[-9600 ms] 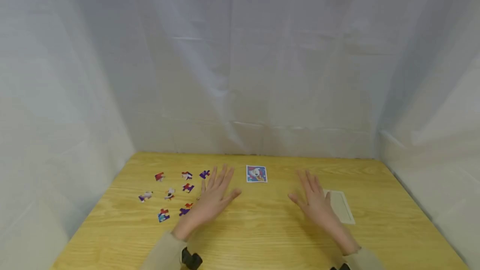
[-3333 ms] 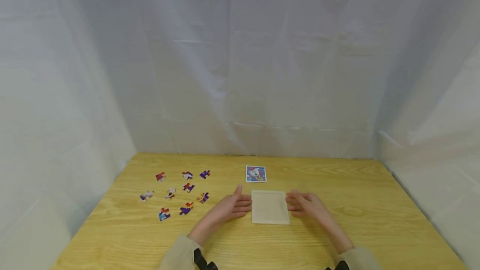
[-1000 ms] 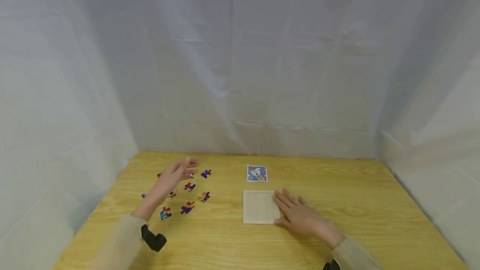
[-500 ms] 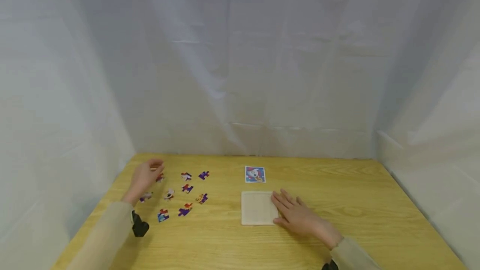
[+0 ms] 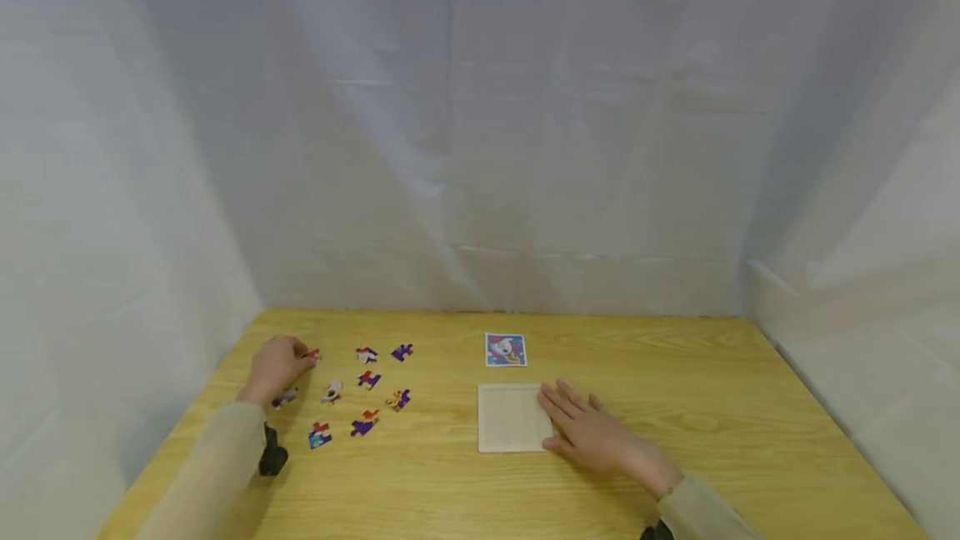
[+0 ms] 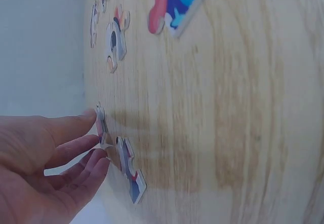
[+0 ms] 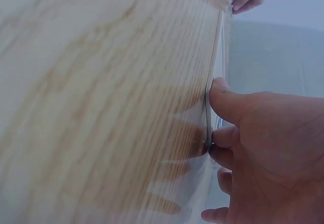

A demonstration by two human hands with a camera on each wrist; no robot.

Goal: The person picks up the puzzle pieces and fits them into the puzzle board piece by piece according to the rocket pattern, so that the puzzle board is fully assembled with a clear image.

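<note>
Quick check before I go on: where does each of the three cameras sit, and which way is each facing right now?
Head: worn on the head, looks forward and down at the light wooden table; both hands and beige sleeves show.
Left wrist: low over the table, faces the left hand pinching a red-and-white puzzle piece.
Right wrist: faces the right hand against the pale wooden square tray.
Shared: right wrist and head both show the left hand.

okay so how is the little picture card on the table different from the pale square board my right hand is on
The picture card is printed in blue, red and white; the board is plain pale wood.
The card looks smaller than the board.
The card lies untouched, farther from the person; the right hand rests its fingers on the board's right edge.
Both lie flat on the wooden table.
</note>
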